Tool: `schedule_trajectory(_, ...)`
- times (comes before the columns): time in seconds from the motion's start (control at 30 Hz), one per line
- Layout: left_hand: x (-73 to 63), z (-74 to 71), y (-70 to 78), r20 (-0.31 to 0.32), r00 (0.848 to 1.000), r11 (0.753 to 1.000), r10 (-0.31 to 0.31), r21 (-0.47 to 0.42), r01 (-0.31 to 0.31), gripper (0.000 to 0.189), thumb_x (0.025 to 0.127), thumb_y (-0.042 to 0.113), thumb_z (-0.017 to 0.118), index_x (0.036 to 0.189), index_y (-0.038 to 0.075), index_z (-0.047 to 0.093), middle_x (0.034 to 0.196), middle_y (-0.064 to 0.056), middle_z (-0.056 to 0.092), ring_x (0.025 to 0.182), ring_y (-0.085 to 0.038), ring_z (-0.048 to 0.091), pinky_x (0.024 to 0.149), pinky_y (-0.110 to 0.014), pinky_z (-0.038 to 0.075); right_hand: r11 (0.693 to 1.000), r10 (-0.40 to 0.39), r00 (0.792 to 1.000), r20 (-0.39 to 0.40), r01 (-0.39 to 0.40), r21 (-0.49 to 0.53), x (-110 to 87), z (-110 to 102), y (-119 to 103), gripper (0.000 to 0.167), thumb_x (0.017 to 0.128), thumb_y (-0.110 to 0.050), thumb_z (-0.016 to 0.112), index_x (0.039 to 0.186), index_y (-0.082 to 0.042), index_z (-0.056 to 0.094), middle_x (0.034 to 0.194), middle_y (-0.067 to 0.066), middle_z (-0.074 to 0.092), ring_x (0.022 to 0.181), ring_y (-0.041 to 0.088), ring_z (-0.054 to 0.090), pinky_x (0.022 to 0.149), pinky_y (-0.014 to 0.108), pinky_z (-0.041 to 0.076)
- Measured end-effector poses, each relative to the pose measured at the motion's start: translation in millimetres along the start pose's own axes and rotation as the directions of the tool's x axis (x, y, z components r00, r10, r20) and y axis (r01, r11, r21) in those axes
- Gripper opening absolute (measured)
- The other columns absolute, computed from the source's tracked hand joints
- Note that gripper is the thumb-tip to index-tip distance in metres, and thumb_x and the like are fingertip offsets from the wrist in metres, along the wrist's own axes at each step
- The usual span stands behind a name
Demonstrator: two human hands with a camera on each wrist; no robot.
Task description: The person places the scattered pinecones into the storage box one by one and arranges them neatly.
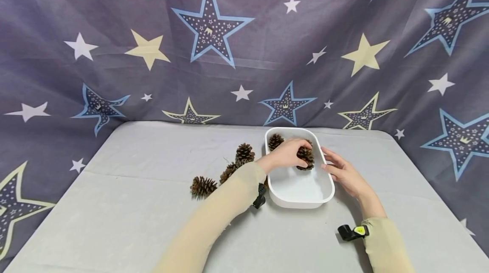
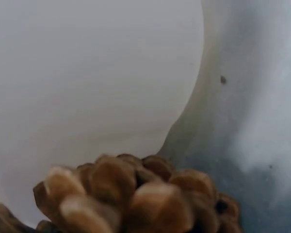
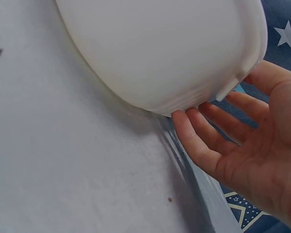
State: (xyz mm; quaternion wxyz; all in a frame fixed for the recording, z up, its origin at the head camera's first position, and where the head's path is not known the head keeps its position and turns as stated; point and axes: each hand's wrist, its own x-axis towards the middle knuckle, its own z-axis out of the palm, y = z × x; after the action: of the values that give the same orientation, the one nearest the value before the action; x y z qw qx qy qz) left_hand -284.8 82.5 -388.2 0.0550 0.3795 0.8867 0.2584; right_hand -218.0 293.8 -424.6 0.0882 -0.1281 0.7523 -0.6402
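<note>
A white rectangular bin [image 1: 299,184] stands on the table, its outer wall close up in both wrist views. My left hand [image 1: 284,153] reaches over its left rim and grips a brown pine cone [image 1: 306,159] inside, thumb on the near side and fingers over the far side. Another pine cone [image 1: 276,141] lies in the bin's back left corner. My right hand [image 1: 345,175] rests its extended fingertips against the bin's right side; the right wrist view shows these fingers [image 3: 196,141] at the wall. The left hand itself is outside the left wrist view.
Left of the bin, several pine cones lie on the grey-covered table [image 1: 126,205], among them one at the left [image 1: 203,187] and one farther back [image 1: 244,153]. A pine cone [image 2: 136,199] fills the lower left wrist view. A star-patterned curtain [image 1: 263,73] hangs behind the table.
</note>
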Motion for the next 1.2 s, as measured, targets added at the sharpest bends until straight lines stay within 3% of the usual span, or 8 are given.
schedule_trajectory(0.37,2.4,3.6,0.6,0.018,1.0,0.999,-0.018,0.04,0.018,0.055,0.078,0.029,0.071,0.128,0.018,0.051,0.131,0.002,0.05,0.123,-0.015,0.042,0.106,-0.03,0.03,0.999,0.039,0.999,0.003,-0.039,0.009,1.2,2.2,-3.3,0.064,0.093,-0.011,0.05,0.145,-0.002,0.014,0.136,0.032,0.026,0.098,0.006,0.056,0.077,0.026,0.052)
schedule_trajectory(1.2,3.6,14.3,1.3,-0.015,0.999,1.0,-0.028,0.004,0.028,0.056,0.079,0.029,0.07,0.129,0.017,0.048,0.129,0.001,0.05,0.118,-0.013,0.047,0.102,-0.024,0.035,0.999,0.041,0.999,-0.006,-0.041,-0.02,1.5,-0.2,1.1,0.064,0.093,-0.014,0.05,0.145,-0.006,0.015,0.135,0.026,0.028,0.099,0.003,0.056,0.078,0.026,0.052)
